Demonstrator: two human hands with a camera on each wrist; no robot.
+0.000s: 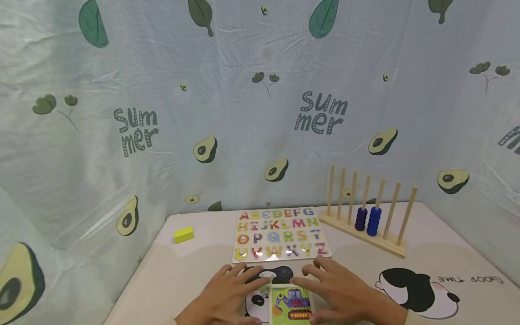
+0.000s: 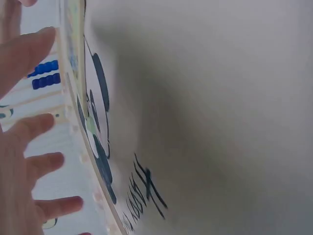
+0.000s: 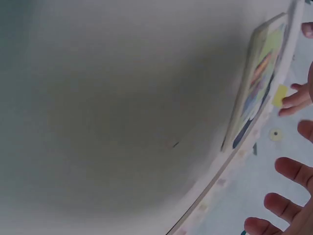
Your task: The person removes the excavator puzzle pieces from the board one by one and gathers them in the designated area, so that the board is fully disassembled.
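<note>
A small picture board [image 1: 290, 303] with a blue and orange excavator on a green ground lies flat near the table's front edge. To its left hovers my left hand [image 1: 227, 293], fingers spread and slightly bent. My right hand [image 1: 339, 289] is on the other side, fingers likewise apart. In the right wrist view the board [image 3: 260, 73] appears edge-on as a thin slab, with my right fingers [image 3: 293, 169] away from it. The left wrist view shows spread left fingers [image 2: 46, 164] holding nothing. Whether a thumb touches the board's side I cannot tell.
Behind the hands lies an alphabet board [image 1: 234, 253] with coloured letters. A wooden peg rack [image 1: 365, 238] with dark blue and blue beads on two pegs stands back right. A yellow block [image 1: 184, 235] sits at the left. A printed curtain [image 1: 243, 108] hangs behind the table.
</note>
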